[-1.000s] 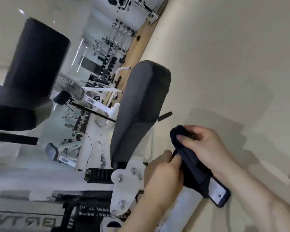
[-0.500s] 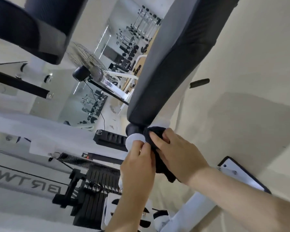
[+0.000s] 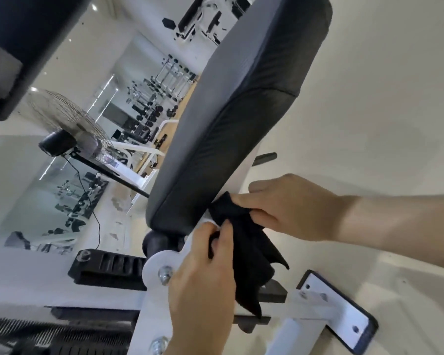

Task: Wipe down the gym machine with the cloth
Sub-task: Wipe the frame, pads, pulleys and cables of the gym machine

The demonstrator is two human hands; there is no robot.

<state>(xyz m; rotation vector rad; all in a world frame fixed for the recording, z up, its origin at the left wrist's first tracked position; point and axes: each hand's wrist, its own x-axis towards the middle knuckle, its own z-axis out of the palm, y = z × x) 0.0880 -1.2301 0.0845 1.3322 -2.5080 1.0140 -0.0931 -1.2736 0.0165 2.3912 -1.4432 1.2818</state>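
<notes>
— Cloth (image 3: 244, 242) first: where is it?
— Black and bunched. Its top is pressed against the lower end of the dark grey back pad (image 3: 228, 124), right where the pad meets the white frame (image 3: 244, 175) of the gym machine. The rest hangs down in loose points in front of the frame's crossbars.
— Who holds it?
— Both hands. The right hand (image 3: 287, 208) comes in from the right side, its fingers (image 3: 244, 201) curled over the top of the cloth and pushing it at the pad's edge. The left hand (image 3: 203, 278) rises from the bottom, its thumb and fingers closed on a fold of the cloth lower down.
— Anything under the left hand?
— It lies over the round white bracket plate (image 3: 154, 262), just beside a shiny bolt (image 3: 164, 274). A second bolt (image 3: 158, 344) shows lower on the same white upright.
— And around the machine?
— A black ribbed block (image 3: 108, 267) sits left of the plate. A white foot plate (image 3: 344, 321) with a dark rim lies at the lower right, against the cream surface (image 3: 369, 98). A short black peg (image 3: 265, 158) sticks out beyond the pad. At the left, a caged fan (image 3: 69, 126) stands before a mirror (image 3: 62, 190), and dumbbell racks (image 3: 162, 96) show well beyond it.
</notes>
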